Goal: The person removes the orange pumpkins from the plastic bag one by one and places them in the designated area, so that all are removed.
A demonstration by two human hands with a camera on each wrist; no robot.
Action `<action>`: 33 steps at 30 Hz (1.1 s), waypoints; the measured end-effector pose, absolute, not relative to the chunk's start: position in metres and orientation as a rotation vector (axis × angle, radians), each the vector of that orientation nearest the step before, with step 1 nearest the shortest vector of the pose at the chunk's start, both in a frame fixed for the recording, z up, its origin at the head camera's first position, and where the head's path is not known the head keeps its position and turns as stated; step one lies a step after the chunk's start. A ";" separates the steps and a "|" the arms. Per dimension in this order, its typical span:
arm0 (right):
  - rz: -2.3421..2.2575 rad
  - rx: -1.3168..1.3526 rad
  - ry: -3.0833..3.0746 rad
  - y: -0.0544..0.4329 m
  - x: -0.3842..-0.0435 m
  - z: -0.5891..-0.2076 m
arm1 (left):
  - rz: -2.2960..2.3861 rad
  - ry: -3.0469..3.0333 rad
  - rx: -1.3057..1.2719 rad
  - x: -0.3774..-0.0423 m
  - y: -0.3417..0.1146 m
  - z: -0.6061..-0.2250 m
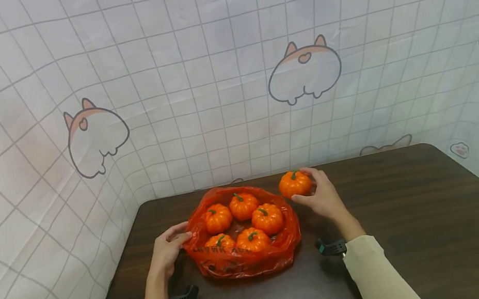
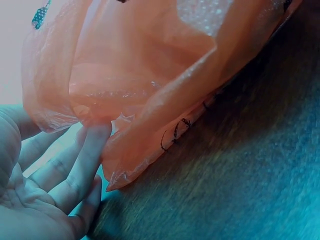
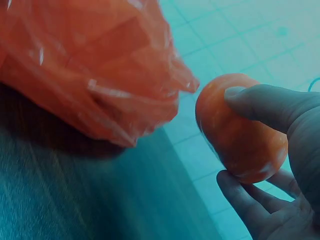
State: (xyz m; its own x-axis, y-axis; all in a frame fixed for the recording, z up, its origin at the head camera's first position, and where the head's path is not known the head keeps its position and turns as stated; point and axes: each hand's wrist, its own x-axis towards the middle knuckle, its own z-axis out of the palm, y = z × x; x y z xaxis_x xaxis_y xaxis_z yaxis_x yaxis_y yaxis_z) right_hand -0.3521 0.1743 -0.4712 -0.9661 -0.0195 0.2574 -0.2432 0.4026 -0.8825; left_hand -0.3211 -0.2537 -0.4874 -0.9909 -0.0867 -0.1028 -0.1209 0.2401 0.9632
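Note:
An orange-red plastic bag (image 1: 248, 263) stands open-topped on the table, with several small orange pumpkins (image 1: 267, 219) with green stems inside. At its left rim is my left hand (image 1: 166, 250), thumb and fingers pinching the plastic edge. In the left wrist view, the fingertips reach the folded side of the bag (image 2: 150, 105). Just beyond the bag's right rim, my right hand (image 1: 324, 196) holds another pumpkin (image 1: 294, 184) between thumb and fingers. From the right wrist, the thumb presses one side of this pumpkin (image 3: 240, 132) and the fingers support the other side, apart from the bag (image 3: 100, 75).
The dark wood table (image 1: 421, 225) extends to the right of the bag. Behind it hangs a white grid-patterned cloth (image 1: 221, 95) with cartoon animal drawings, which also lines the left and right sides. Each wrist wears a black camera band (image 1: 183, 298).

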 end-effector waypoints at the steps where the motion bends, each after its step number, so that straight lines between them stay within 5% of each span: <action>1: 1.590 0.222 -2.460 0.175 -0.352 -0.473 | 1.911 2.449 -0.208 -0.321 -0.253 -0.487; 33: 1.482 -0.060 -2.614 0.200 -0.360 -0.502 | 1.891 2.466 -0.251 -0.319 -0.250 -0.485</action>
State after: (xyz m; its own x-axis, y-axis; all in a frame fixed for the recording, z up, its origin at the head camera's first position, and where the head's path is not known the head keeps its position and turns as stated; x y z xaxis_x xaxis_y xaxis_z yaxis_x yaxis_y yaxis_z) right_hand -0.3602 0.2004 -0.5023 -0.9899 0.1017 0.0987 -0.0325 0.5150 -0.8566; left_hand -0.3193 -0.2501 -0.4852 -0.9867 -0.1128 -0.1168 -0.1421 0.2513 0.9574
